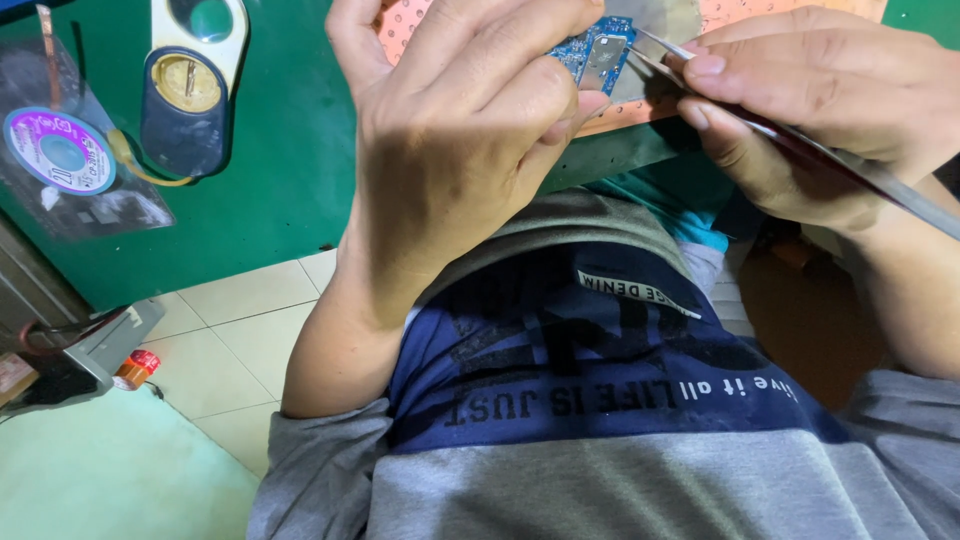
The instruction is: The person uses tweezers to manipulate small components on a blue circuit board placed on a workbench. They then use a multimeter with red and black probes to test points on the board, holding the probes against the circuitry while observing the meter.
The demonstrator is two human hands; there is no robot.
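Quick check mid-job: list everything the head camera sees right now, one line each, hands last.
circuit board: one, blue, top centre, pinched in left fingers
tweezers: one, silver, tips at the board, held by the right hand
work mat: one, orange, perforated, under the board
green table: one, top left
solder wick spool: one, purple and blue, in clear bag, far left
tip cleaner holder: one, dark with brass wool, top left
small can: one, red-orange, on tiled floor
left hand: holding board
right hand: gripping tweezers
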